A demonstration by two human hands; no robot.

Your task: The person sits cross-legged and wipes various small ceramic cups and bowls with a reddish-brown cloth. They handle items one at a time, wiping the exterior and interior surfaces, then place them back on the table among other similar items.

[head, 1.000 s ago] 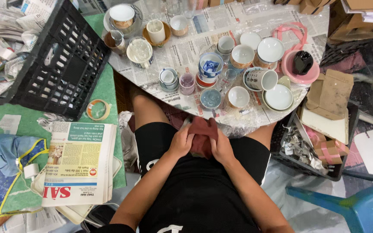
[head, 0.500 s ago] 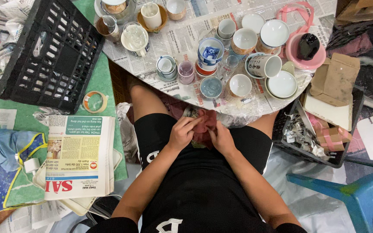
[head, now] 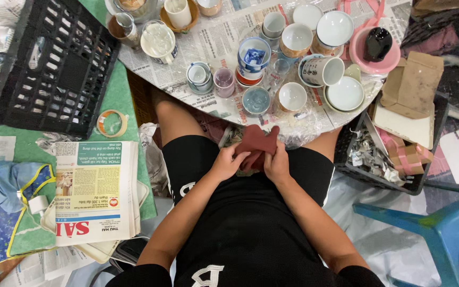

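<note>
While both hands hold the dark red cloth (head: pixel 257 146) in the lap, the left hand (head: pixel 228 162) pinches one side and the right hand (head: pixel 277 163) grips the other. If an elbow swings up, it could bump the table (head: pixel 224 40) and tip the white cup (head: pixel 292 97) near the edge.

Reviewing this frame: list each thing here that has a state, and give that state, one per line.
left hand: gripping the cloth
right hand: gripping the cloth
dark red cloth: bunched, held over the lap
black crate: lying tilted on the floor
folded newspaper: stacked flat
tape roll: lying flat
white mug: tipped on its side
pink bowl: upright, holding a black object
</note>
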